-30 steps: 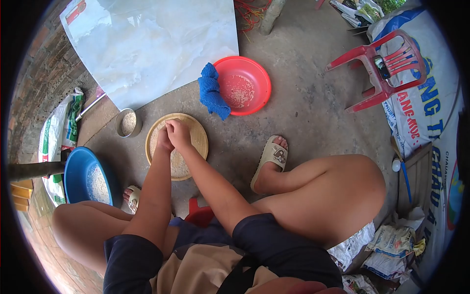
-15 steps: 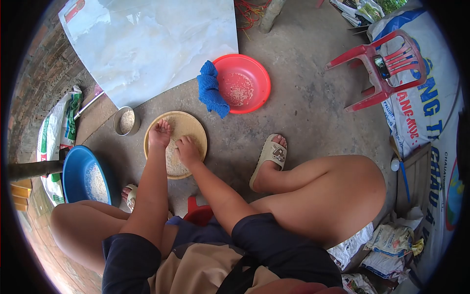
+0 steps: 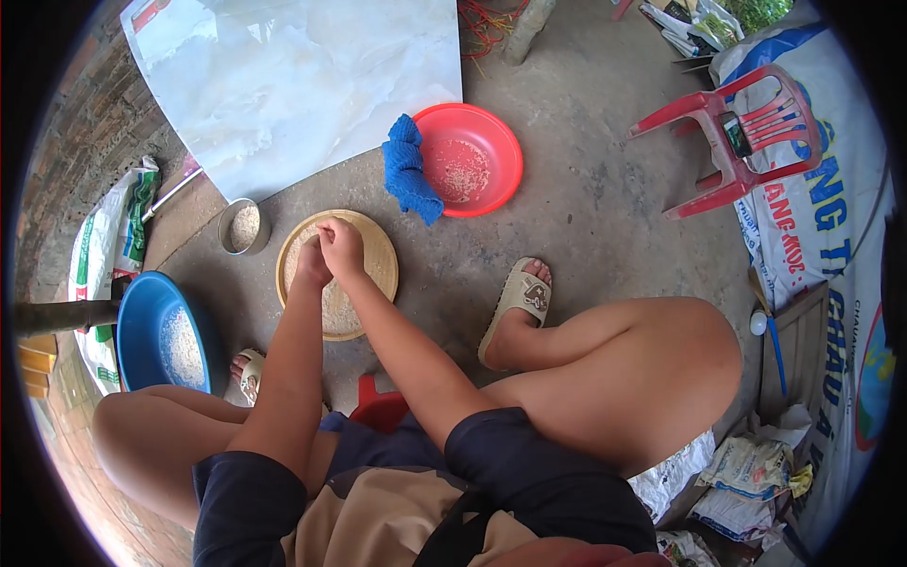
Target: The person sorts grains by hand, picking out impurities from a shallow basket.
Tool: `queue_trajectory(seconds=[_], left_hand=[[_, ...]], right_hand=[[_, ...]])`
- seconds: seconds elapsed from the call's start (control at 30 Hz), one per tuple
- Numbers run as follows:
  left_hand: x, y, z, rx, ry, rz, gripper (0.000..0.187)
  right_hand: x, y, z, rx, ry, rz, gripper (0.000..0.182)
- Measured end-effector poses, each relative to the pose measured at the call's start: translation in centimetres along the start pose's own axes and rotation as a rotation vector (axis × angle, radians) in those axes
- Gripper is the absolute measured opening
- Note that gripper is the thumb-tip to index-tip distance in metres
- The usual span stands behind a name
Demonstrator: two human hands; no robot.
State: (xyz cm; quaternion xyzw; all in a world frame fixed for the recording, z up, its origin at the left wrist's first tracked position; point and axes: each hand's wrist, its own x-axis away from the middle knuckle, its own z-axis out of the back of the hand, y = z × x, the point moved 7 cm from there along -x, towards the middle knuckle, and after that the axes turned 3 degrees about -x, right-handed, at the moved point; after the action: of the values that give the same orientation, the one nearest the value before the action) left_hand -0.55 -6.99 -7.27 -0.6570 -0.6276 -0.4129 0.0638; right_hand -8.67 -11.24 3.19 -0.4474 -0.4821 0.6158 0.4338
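Observation:
A round, shallow tan tray [image 3: 380, 257] lies on the floor between my feet, with pale grains [image 3: 336, 314] like rice spread over it. Above the tray my two hands meet. My left hand [image 3: 313, 264] is on the left, its fingers mostly hidden behind the other hand. My right hand [image 3: 344, 248] is closed, its fingertips drawn together over the left hand's fingers. Whatever lies in that pinch is too small to make out. Just up and left of the tray stands a metal cup [image 3: 245, 228] holding similar grains.
A red basin [image 3: 505, 170] with scattered grains has a blue cloth [image 3: 408, 170] over its rim. To the left is a blue basin [image 3: 132, 326] with pale grains. A glossy marbled sheet [image 3: 302, 85] lies beyond. At right are a red plastic chair [image 3: 713, 142] and printed sacks [image 3: 756, 463].
My right hand has risen from the grains in the tray and come to my left hand. Its fingers are now pinched there. The left hand has dropped slightly toward me.

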Motion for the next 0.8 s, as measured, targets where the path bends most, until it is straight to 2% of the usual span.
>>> queue_trajectory(seconds=[0.07, 0.1, 0.13, 0.17, 0.2, 0.27, 0.3, 0.37, 0.4, 0.47, 0.6, 0.67, 0.8], left_hand=[[1.1, -0.2, -2.4, 0.063, -0.162, 0.061, 0.031], [0.6, -0.1, -2.2, 0.063, -0.162, 0.06, 0.031], [-0.4, 0.6, -0.9, 0.095, -0.043, 0.001, 0.03], [-1.1, 1.3, 0.6, 0.126, 0.075, -0.058, 0.029], [-1.4, 1.8, 1.2, 0.125, 0.076, -0.059, 0.029], [-1.4, 3.1, 3.3, 0.128, 0.233, -0.157, 0.027], [-0.8, 3.3, 3.1, 0.153, 0.275, -0.174, 0.025], [-0.6, 3.3, 3.5, 0.148, 0.288, -0.179, 0.025], [-0.5, 3.3, 3.8, 0.14, 0.301, -0.185, 0.024], [0.2, 2.9, 3.6, 0.138, 0.32, -0.176, 0.024], [-0.2, 1.6, 4.2, 0.11, 0.345, -0.107, 0.026], [-0.7, 1.0, 4.3, 0.064, 0.359, -0.085, 0.027], [-2.0, 0.1, 4.0, -0.077, 0.31, 0.019, 0.028]], right_hand=[[0.0, -1.2, 0.4, 0.118, -0.031, 0.046, 0.011], [0.4, -1.6, 1.1, 0.222, 0.043, 0.083, 0.016], [1.0, -1.4, 1.4, 0.325, 0.118, 0.119, 0.022], [1.7, -0.5, 1.7, 0.345, 0.097, 0.087, 0.028], [2.8, 0.5, 1.9, 0.343, 0.097, 0.087, 0.028], [5.2, 1.6, 2.1, 0.62, 0.03, 0.157, 0.027], [6.3, 2.0, 2.6, 0.621, 0.03, 0.156, 0.027], [8.0, 2.3, 1.9, 0.565, -0.163, 0.277, 0.02], [7.9, 3.0, 1.8, 0.564, -0.163, 0.275, 0.02], [7.5, 5.7, 0.6, 0.552, -0.303, 0.138, 0.011], [5.1, 4.2, 0.5, 0.634, -0.283, 0.047, 0.005], [3.9, 3.9, 1.5, 0.357, -0.038, 0.007, 0.004], [2.0, 1.3, 0.5, 0.219, -0.038, 0.085, 0.006]])
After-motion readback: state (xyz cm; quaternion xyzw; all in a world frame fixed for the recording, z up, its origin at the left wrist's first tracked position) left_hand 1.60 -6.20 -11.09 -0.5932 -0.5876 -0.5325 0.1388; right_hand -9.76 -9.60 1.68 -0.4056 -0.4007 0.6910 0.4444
